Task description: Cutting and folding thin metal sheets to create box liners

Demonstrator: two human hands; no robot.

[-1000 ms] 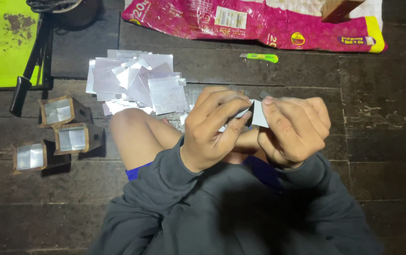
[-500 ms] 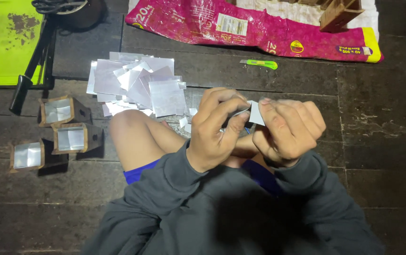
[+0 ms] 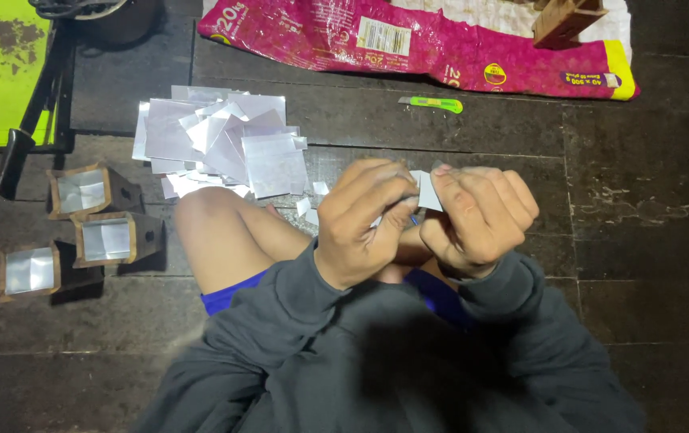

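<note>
I fold one small silver sheet (image 3: 427,191) between both hands, just in front of the silver sheet pile (image 3: 220,140).
Left hand (image 3: 364,220) and right hand (image 3: 480,216) both pinch it — next, I judge, a firm and even crease.

Shiny silver foil sheets (image 3: 224,140) heaped on a matt, rough dark plank floor (image 3: 641,240); small foil piece (image 3: 427,191) between the fingers; glossy pink plastic sack (image 3: 408,44); foil-lined cardboard boxes (image 3: 104,239); green plastic cutter (image 3: 432,103)
</note>
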